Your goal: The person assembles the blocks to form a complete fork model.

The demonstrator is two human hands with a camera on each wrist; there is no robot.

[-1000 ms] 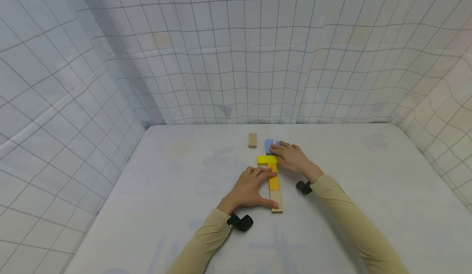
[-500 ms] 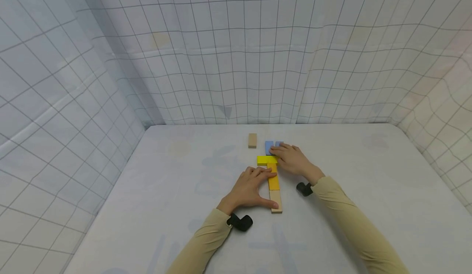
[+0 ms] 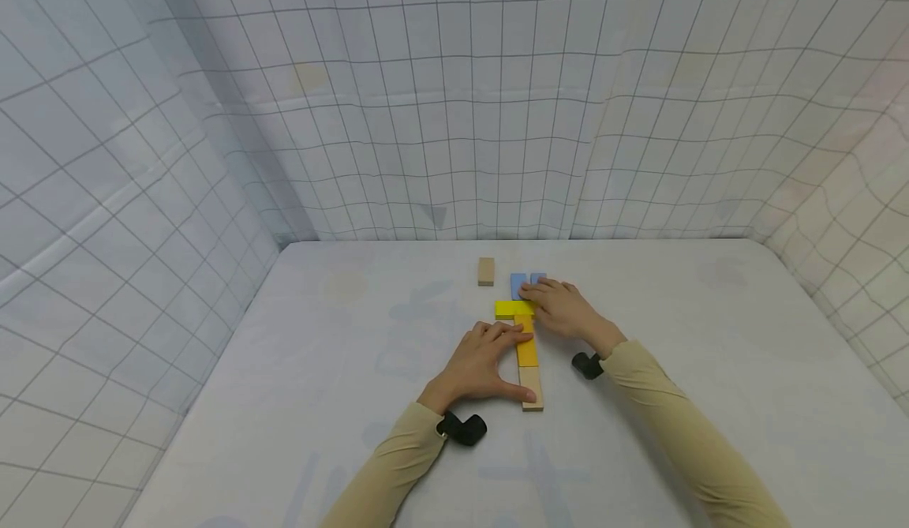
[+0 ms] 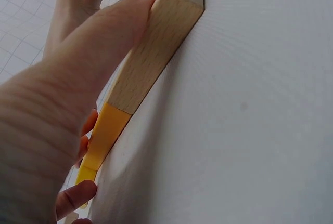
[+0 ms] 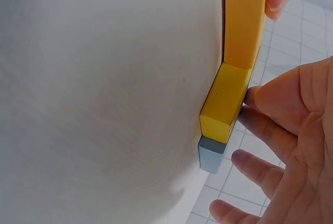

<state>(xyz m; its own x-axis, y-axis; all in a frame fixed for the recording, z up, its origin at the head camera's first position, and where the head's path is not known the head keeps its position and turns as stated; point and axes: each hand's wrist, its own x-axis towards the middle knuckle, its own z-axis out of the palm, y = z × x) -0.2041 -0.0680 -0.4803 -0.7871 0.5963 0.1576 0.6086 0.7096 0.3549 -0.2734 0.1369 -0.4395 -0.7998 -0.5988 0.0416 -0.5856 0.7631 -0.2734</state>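
Flat blocks on the white table form a T. A plain wooden block (image 3: 529,378) lies nearest, an orange block (image 3: 528,354) continues the line, and a yellow block (image 3: 506,309) crosses its far end. My left hand (image 3: 474,366) spans the stem, thumb on the wooden block and fingertips over the orange one. Beyond the yellow block, two blue blocks stand side by side, the left blue block (image 3: 518,282) and the right blue block (image 3: 537,276). My right hand (image 3: 562,308) reaches over them, fingertips on the blue blocks and thumb by the yellow block (image 5: 223,96).
A loose wooden block (image 3: 486,271) lies at the back, left of the blue blocks. White sheeting with a grid pattern (image 3: 454,157) encloses the table's back and sides. A dark device (image 3: 463,429) sits at my left wrist, another dark device (image 3: 587,365) at my right.
The left blue block has slid slightly nearer, up to the yellow block, under my right fingertips, which shifted a little the same way. My left hand has stayed put.
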